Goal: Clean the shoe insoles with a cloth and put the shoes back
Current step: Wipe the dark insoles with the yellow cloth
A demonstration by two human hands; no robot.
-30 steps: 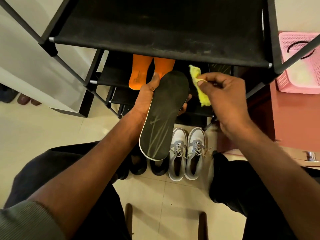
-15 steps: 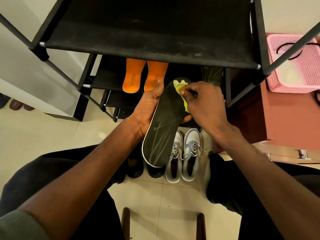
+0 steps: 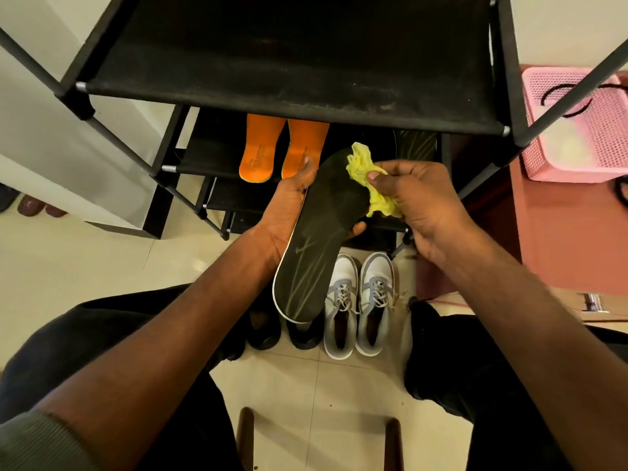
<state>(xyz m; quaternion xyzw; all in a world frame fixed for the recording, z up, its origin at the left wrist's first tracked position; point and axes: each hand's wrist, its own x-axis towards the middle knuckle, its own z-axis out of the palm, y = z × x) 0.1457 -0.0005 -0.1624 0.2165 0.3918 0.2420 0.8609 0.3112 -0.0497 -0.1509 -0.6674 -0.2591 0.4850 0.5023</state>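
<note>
In front of the black shoe rack, the left hand cups the dark insole from beneath, fingers curled round its edges, toe end raised. The right hand pinches a bunched yellow cloth against the toe. Wiping looks under way; next, likely a firm stroke toward the heel. The grey-and-white shoes wait on the floor below.

Domestic setting, likely a home entryway: black fabric-tiered metal shoe rack on cream glossy floor tiles, grey-and-white lace-up sneakers before it, pink perforated plastic basket alongside.
</note>
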